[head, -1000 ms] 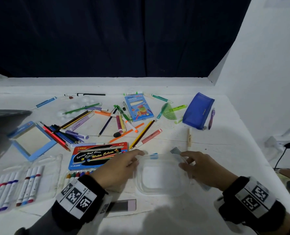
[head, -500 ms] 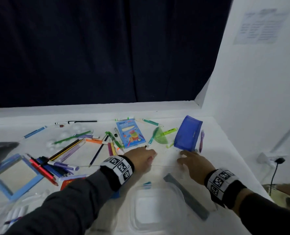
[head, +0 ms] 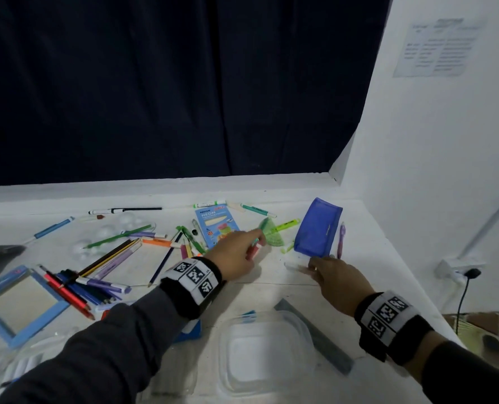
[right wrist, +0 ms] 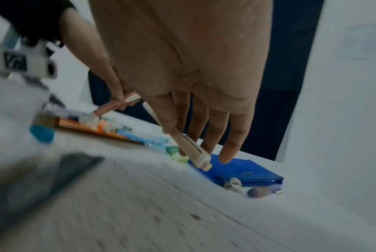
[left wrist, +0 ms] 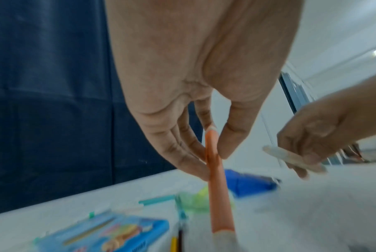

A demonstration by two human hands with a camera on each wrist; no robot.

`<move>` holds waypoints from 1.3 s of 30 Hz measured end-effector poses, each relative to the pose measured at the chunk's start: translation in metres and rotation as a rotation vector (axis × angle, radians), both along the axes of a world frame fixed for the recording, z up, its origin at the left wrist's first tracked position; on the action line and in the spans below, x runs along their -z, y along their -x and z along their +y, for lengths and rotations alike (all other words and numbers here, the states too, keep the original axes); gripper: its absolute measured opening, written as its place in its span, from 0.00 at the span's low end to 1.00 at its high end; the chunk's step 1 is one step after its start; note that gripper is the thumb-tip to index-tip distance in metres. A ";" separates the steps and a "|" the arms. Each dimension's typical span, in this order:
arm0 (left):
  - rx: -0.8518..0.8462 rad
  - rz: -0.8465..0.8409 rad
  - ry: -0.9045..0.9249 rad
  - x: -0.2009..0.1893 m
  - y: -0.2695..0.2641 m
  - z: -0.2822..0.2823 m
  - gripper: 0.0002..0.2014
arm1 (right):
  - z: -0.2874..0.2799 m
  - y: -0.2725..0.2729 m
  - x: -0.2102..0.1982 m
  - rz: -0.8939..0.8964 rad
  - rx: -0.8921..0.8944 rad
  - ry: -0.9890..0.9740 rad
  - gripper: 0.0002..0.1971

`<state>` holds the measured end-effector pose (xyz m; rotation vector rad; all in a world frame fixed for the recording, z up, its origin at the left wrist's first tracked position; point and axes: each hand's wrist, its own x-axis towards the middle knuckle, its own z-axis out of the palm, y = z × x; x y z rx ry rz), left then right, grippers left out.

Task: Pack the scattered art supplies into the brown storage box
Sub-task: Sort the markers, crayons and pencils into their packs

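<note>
Salmon-pink marker (left wrist: 215,172) is pinched between the left hand's (head: 236,258) thumb and fingers, its long axis hanging steeply down over the tabletop (head: 271,275) mid-scene. To its right, the right hand (head: 337,277) grips a pale stick (right wrist: 178,136), perhaps a capped pen, just near of the blue pouch (head: 318,227). Only the wrist views show either grip; no view shows the brown storage box, so its direction is unknown
</note>
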<state>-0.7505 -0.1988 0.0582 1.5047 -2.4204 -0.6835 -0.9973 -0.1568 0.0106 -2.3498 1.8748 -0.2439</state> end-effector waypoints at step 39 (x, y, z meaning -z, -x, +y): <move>0.230 -0.383 0.203 0.030 -0.029 0.114 0.12 | 0.063 -0.070 -0.002 0.100 -0.408 -0.085 0.11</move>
